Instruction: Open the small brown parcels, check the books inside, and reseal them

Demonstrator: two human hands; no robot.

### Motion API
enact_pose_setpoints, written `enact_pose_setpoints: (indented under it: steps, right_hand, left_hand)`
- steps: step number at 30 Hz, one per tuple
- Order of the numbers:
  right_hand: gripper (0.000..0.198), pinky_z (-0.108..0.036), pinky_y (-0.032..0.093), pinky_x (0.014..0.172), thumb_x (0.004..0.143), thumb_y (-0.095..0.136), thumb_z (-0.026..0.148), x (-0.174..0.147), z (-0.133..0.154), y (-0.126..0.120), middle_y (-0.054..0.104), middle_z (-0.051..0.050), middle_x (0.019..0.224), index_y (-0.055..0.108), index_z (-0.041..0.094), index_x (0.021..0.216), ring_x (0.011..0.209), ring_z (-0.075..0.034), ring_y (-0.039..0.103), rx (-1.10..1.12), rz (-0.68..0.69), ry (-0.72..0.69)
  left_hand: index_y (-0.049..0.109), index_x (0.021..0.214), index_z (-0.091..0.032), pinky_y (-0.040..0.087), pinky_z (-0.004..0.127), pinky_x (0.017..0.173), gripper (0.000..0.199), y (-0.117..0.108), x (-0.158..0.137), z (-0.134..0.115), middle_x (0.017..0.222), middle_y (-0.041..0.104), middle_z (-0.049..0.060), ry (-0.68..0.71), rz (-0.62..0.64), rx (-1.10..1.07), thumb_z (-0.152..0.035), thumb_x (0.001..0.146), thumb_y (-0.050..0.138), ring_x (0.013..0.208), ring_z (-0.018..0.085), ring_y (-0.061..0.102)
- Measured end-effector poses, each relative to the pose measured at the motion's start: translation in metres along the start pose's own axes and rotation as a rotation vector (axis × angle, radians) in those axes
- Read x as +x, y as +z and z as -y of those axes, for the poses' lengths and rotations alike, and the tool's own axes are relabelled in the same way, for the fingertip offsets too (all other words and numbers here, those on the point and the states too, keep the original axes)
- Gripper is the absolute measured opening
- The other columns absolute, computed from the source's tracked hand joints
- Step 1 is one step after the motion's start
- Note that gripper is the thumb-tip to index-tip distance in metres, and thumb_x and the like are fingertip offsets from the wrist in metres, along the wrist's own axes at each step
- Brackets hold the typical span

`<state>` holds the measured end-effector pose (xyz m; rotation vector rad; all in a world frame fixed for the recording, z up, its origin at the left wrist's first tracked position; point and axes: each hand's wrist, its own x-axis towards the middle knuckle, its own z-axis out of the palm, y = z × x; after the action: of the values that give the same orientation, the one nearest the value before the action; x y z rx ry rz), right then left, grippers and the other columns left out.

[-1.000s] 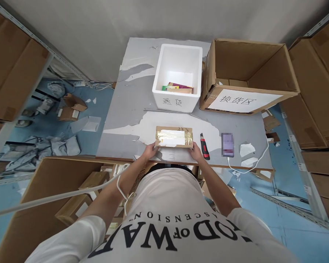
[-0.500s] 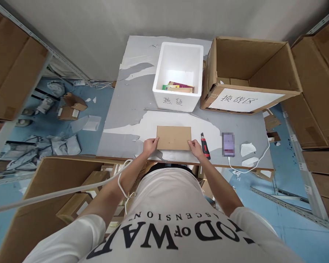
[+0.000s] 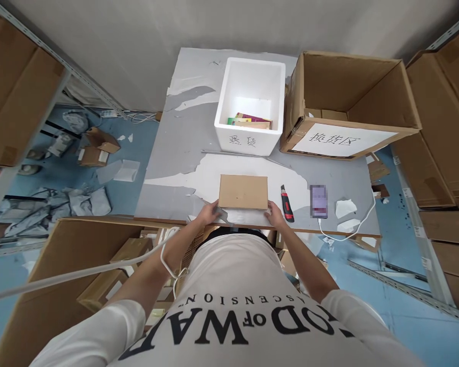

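Observation:
A small flat brown cardboard box (image 3: 244, 191) is in front of me by the table's near edge, its top and a thin strip of its front side showing. At its near left corner is my left hand (image 3: 209, 213), fingers curled against the box. My right hand (image 3: 274, 214) grips the near right corner in the same way. The fingertips are partly hidden at the corners. Right of the box lies a red and black utility knife (image 3: 286, 205) with its blade end pointing away from me.
A white foam bin (image 3: 248, 143) with a few small packets stands behind the box. Beside it is a big open carton (image 3: 352, 140) with a paper label. A phone (image 3: 319, 202) on a cable and paper scraps (image 3: 346, 208) lie right. A large carton (image 3: 67, 244) stands at my left.
Both hands have slid from the box's sides down to its near corners, closer to me. The box's front side now shows a little more.

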<state>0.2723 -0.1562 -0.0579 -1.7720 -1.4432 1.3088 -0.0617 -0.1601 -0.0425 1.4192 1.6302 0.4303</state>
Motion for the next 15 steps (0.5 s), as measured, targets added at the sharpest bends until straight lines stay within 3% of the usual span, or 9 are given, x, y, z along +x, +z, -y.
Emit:
enact_pose_setpoints:
  steps: [4,9,12,15]
  right_hand:
    - [0.044,-0.044,0.046,0.097,0.068,0.058,0.025,0.000,0.005,0.012,0.063,-0.009,0.114,0.048,0.021,0.111,0.105,-0.023,0.060,-0.015,0.002,0.002]
    - [0.038,-0.040,0.045,0.098,0.072,0.062,0.042,-0.006,0.027,0.009,0.060,-0.009,0.121,0.044,0.024,0.101,0.113,-0.020,0.057,0.212,0.053,-0.040]
    - [0.035,-0.038,0.047,0.094,0.075,0.058,0.052,-0.011,0.045,0.002,0.063,-0.007,0.110,0.042,0.025,0.092,0.102,-0.020,0.061,0.274,0.051,-0.075]
    - [0.036,-0.037,0.047,0.089,0.078,0.053,0.058,-0.012,0.062,-0.004,0.064,-0.005,0.097,0.045,0.024,0.089,0.091,-0.020,0.061,0.188,-0.051,-0.038]
  left_hand:
    - [0.066,0.117,-0.019,0.049,0.037,0.089,0.045,0.007,-0.005,-0.008,0.104,0.074,0.006,0.004,0.012,-0.004,-0.036,0.077,0.057,0.099,0.026,0.064]
    - [0.068,0.114,-0.015,0.048,0.029,0.075,0.047,-0.007,-0.007,-0.024,0.087,0.073,0.005,0.043,-0.097,0.004,-0.046,0.085,0.047,0.081,0.020,0.062]
    - [0.072,0.102,-0.014,0.043,0.026,0.067,0.050,-0.020,-0.009,-0.038,0.077,0.070,0.004,0.046,-0.205,0.052,-0.051,0.088,0.042,0.073,0.018,0.059]
    - [0.074,0.082,-0.013,0.036,0.025,0.060,0.055,-0.028,-0.011,-0.053,0.060,0.062,0.003,0.028,-0.255,0.120,-0.057,0.087,0.041,0.064,0.016,0.054]
